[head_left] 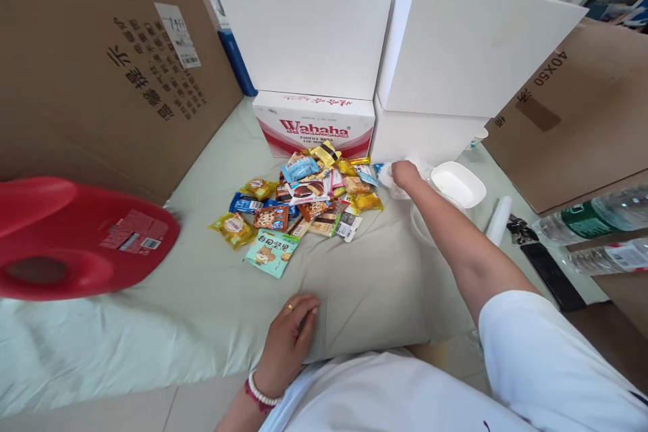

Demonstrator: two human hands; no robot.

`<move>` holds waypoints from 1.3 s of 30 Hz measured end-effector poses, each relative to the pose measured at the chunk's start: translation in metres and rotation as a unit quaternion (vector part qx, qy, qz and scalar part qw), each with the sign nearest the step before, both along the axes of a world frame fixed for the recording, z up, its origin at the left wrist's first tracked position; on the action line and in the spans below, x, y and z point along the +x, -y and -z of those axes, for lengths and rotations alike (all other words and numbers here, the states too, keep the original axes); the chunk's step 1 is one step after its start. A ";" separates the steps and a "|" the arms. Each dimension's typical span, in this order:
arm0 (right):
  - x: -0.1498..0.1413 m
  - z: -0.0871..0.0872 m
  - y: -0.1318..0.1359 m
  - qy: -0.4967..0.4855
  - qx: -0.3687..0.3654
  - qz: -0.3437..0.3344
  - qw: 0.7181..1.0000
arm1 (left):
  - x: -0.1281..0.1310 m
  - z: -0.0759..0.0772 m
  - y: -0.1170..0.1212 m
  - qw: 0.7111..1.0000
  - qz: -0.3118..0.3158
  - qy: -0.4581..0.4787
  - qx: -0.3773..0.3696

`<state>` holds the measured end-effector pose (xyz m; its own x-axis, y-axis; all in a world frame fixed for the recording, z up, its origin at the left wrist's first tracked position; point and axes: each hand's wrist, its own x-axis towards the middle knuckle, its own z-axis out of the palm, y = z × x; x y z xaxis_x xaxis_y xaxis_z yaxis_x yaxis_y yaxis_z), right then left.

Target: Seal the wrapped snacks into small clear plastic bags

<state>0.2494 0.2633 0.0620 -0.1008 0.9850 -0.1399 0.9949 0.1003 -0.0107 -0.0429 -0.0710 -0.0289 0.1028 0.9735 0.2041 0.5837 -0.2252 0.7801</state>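
My right hand (406,175) reaches forward to the right end of a heap of wrapped snacks (308,192). It is closed on a crumpled white plastic bag (422,169); the fingertips are hidden behind the hand. The heap mixes yellow, blue, orange and white packets, with a mint-green pouch (272,253) at its near edge. Right of the hand sits a white bowl (458,183), and a clear round container (424,224) shows partly behind my forearm. My left hand (291,336) rests loosely on the near edge of the green cloth, fingers slightly bent, holding nothing.
A Wahaba carton (316,125) and a white box (420,135) stand behind the snacks, their flaps raised. At left are a red jug (86,236) and a large cardboard panel (111,67). Plastic bottles (602,216), a white roll (499,221) and a black strap (551,273) lie at right.
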 end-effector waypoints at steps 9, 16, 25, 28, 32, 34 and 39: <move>0.011 -0.011 0.109 -0.396 0.070 0.004 0.916 | 0.002 -0.018 0.000 0.963 -0.055 0.210 -0.163; -0.025 0.060 0.260 -0.510 -0.022 -0.001 0.860 | 0.080 -0.019 -0.064 0.868 0.002 0.407 -0.284; -0.007 0.077 0.275 -0.441 0.087 -0.039 0.893 | 0.093 -0.002 -0.065 0.849 -0.010 0.430 -0.308; -0.013 0.081 0.276 -0.412 0.091 -0.130 0.897 | 0.096 -0.007 -0.062 0.847 0.032 0.423 -0.319; -0.023 0.083 0.279 -0.484 0.039 -0.128 0.865 | 0.101 -0.002 -0.060 0.864 0.024 0.421 -0.276; -0.024 0.082 0.280 -0.568 -0.011 -0.076 0.819 | 0.101 0.001 -0.057 0.888 -0.004 0.391 -0.243; -0.021 0.078 0.274 -0.642 -0.059 0.012 0.764 | 0.095 0.001 -0.054 0.909 -0.041 0.363 -0.203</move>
